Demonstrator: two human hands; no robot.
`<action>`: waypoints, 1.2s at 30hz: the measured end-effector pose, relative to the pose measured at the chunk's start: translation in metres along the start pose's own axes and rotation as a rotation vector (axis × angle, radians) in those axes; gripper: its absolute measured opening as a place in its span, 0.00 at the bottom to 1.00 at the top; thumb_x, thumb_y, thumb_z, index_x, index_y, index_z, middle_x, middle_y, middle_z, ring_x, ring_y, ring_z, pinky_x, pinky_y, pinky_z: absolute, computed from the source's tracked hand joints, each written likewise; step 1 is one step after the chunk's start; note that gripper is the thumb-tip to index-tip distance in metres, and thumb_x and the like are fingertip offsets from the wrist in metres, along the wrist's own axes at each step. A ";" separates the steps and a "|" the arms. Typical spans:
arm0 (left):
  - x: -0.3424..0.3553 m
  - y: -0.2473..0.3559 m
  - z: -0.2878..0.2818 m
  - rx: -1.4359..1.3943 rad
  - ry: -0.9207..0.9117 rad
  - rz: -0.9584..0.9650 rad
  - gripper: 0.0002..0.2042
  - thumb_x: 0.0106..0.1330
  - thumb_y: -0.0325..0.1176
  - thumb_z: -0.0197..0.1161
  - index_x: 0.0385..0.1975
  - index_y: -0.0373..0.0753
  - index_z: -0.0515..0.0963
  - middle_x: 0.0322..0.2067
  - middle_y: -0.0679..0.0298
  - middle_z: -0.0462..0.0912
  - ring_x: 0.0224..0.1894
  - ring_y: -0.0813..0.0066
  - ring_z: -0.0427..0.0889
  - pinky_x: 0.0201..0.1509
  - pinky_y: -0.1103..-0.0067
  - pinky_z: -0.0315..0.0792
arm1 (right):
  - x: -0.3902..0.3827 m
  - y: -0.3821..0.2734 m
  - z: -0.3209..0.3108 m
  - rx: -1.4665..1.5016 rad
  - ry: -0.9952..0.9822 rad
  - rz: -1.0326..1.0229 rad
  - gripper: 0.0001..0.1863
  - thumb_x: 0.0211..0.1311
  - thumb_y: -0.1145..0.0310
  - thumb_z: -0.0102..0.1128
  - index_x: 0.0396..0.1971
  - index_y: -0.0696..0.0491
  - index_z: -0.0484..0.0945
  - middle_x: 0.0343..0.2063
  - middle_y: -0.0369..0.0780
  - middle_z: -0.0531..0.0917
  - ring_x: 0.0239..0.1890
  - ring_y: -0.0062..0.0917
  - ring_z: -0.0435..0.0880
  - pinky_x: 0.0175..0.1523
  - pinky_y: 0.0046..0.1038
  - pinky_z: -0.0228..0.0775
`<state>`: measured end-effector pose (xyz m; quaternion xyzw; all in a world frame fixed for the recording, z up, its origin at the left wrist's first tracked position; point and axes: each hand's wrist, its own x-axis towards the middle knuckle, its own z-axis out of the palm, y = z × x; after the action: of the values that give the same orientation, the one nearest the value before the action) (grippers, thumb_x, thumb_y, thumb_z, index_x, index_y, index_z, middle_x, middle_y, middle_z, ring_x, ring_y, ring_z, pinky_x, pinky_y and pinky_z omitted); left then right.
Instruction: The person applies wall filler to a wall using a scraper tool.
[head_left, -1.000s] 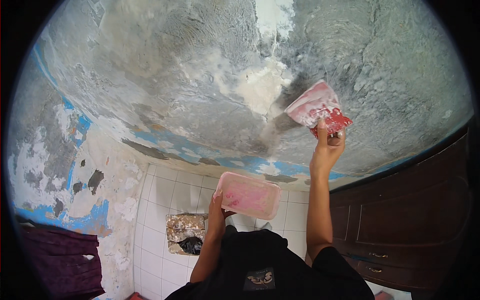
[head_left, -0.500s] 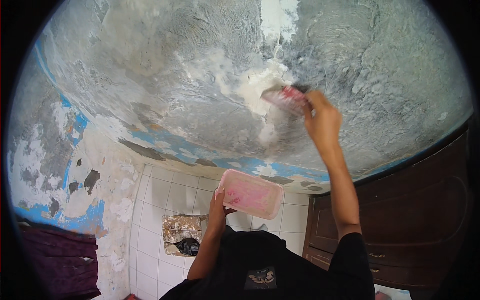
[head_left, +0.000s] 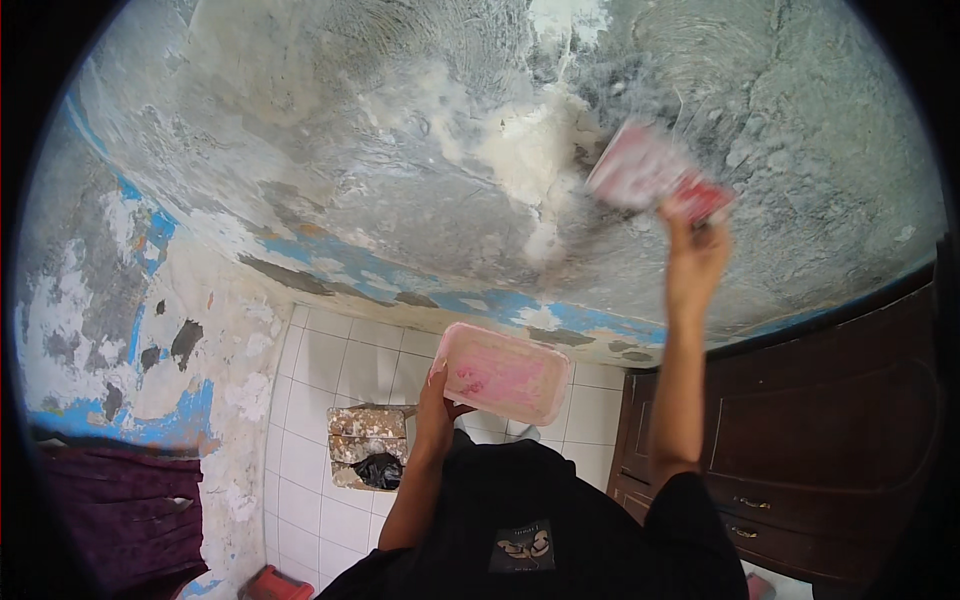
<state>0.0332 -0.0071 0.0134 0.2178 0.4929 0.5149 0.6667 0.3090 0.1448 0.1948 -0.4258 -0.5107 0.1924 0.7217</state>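
Observation:
My right hand [head_left: 697,262] grips a red, flat-bladed putty scraper [head_left: 650,175], its wide blade smeared with whitish paste and blurred by motion. The scraper is held up in front of the grey, rough wall [head_left: 380,220]; I cannot tell whether its blade touches the surface. Just left of the blade is a cream-coloured filler patch [head_left: 525,150] on the wall. Lower down, my left hand [head_left: 434,412] holds a shallow pink plastic tub [head_left: 560,395] by its left end. Pink and whitish paste is smeared over the tub's inside, with a small lump near my fingers.
A paint-spattered wooden step stool [head_left: 367,422] with a black plastic bag [head_left: 380,470] stands on the white tiled floor [head_left: 300,500]. Dark wooden furniture [head_left: 800,430] is at the right. A purple curtain [head_left: 120,510] hangs at the lower left, with a red object [head_left: 278,585] near it.
My right hand has swung the scraper rightward, off the cream patch, and turned it so its blade face shows. The tub stays in my left hand, shifted slightly upward in view.

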 end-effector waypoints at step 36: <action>-0.014 0.005 -0.030 -0.029 0.164 0.044 0.29 0.78 0.52 0.42 0.68 0.37 0.63 0.59 0.54 0.76 0.57 0.62 0.81 0.53 0.65 0.80 | -0.160 0.173 -0.003 -0.233 -0.041 0.101 0.08 0.60 0.79 0.68 0.29 0.58 0.75 0.24 0.37 0.79 0.28 0.19 0.75 0.38 0.24 0.69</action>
<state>0.0047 -0.0248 0.0109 0.1761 0.5336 0.5524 0.6158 0.2742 0.1273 -0.0376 -0.5277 -0.5223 0.1764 0.6462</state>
